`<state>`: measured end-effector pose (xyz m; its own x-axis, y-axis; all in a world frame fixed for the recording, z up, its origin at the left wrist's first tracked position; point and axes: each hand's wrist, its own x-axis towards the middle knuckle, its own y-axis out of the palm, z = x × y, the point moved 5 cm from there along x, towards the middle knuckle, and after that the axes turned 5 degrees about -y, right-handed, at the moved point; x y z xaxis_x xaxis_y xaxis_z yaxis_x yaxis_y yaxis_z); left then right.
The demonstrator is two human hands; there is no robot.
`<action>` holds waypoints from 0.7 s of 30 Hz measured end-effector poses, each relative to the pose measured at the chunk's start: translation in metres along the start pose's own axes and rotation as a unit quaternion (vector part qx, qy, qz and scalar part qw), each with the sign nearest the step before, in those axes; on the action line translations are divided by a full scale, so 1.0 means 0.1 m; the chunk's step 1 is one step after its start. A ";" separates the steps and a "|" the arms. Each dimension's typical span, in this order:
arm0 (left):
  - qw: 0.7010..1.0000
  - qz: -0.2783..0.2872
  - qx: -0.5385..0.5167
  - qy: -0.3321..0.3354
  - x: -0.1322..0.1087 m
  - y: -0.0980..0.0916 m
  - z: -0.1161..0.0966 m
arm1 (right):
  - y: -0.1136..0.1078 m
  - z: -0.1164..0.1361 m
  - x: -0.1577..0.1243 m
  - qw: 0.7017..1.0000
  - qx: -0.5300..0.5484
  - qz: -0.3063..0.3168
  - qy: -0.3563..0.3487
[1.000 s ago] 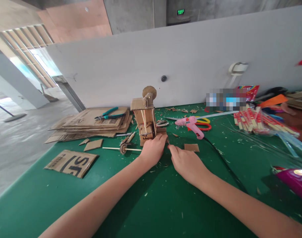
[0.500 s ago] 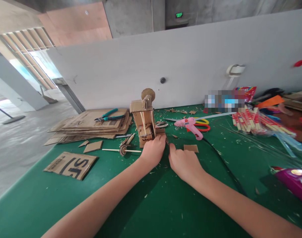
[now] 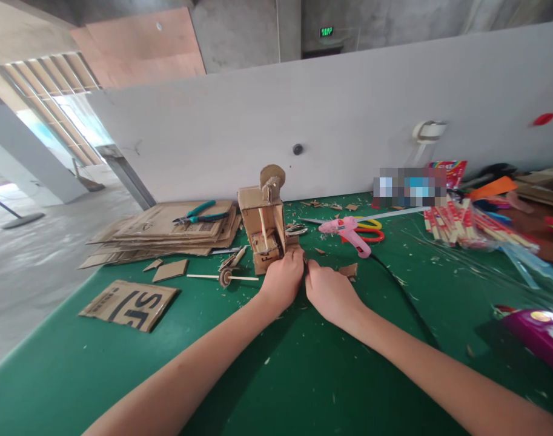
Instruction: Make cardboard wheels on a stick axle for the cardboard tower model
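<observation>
A cardboard model [image 3: 269,221] with a round disc on top stands upright on the green table. At its lower right, my left hand [image 3: 284,277] is closed on a small piece of cardboard [image 3: 293,241], whose far end shows beyond the fingers. My right hand [image 3: 329,289] is closed close beside the left fingertips. Something thin and dark shows between the two hands, too hidden to name. Just behind the right hand lies a cardboard scrap [image 3: 349,271]. Left of the left hand is a wooden stick with a small cardboard wheel [image 3: 225,277].
Teal-handled pliers [image 3: 201,213] rest on stacked cardboard sheets [image 3: 167,227]. A printed cardboard piece [image 3: 129,304] lies front left. A pink glue gun [image 3: 349,233] lies near scissors [image 3: 371,230], its black cable [image 3: 407,293] running forward. Wrapped sticks [image 3: 462,221] and a purple object [image 3: 539,336] are at right.
My right hand has shifted slightly left, closer to the left hand. The cardboard scrap behind it now looks tilted. The left hand stays nearly in place.
</observation>
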<state>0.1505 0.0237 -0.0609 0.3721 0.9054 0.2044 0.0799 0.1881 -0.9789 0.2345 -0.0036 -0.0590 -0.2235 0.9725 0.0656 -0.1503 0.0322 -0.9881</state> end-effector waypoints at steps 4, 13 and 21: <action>1.000 -0.006 -0.008 0.005 0.00 0.02 0.01 | 0.01 -0.02 0.05 1.000 0.027 0.002 -0.007; 1.000 -0.015 -0.019 0.009 0.01 0.05 0.03 | 0.04 0.07 -0.04 1.000 -0.017 -0.010 -0.017; 1.000 -0.008 -0.022 -0.006 0.01 0.08 0.06 | 0.02 0.01 0.10 0.998 0.064 -0.013 -0.006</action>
<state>0.1464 0.0285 -0.0682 0.3600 0.9067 0.2199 0.1260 0.1863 -0.9744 0.2307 0.0058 -0.0598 -0.2289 0.9689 0.0941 -0.2783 0.0275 -0.9601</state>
